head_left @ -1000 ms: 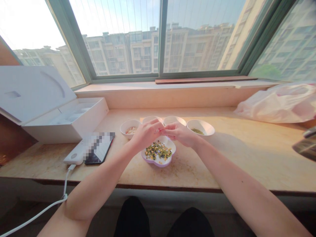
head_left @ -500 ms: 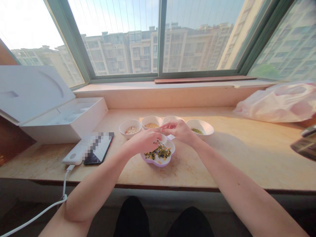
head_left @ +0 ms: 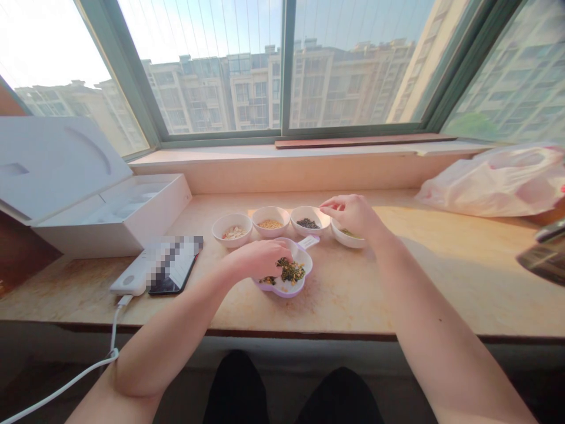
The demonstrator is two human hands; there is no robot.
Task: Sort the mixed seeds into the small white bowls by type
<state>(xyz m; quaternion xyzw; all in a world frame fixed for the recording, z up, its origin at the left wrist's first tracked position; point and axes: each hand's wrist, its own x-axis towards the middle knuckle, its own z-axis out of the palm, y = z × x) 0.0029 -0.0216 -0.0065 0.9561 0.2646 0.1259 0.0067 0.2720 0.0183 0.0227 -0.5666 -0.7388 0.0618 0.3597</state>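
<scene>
My left hand (head_left: 260,259) reaches into a white, purple-edged dish with a handle (head_left: 303,282). Its fingers are curled down against the mixed green, black and yellow beans (head_left: 292,271), and the fingertips are partly hidden. My right hand (head_left: 348,211) hovers over the rims of two white bowls, one with black beans (head_left: 308,224) and one with green beans (head_left: 351,233). The right fingers are drawn together, and anything between them is too small to make out. Part of the green-bean bowl is behind this hand.
Left of those bowls stand a bowl of yellow grains (head_left: 270,224) and a bowl of pale flat pieces (head_left: 233,232). A phone (head_left: 179,277), a white power bank with cable (head_left: 130,281) and an open white box (head_left: 150,215) lie left. A plastic bag (head_left: 489,182) rests right.
My right hand has moved right, from above the dish to the green-bean bowl, uncovering the black beans. My left hand has shifted slightly down among the mixed beans, which are more bunched.
</scene>
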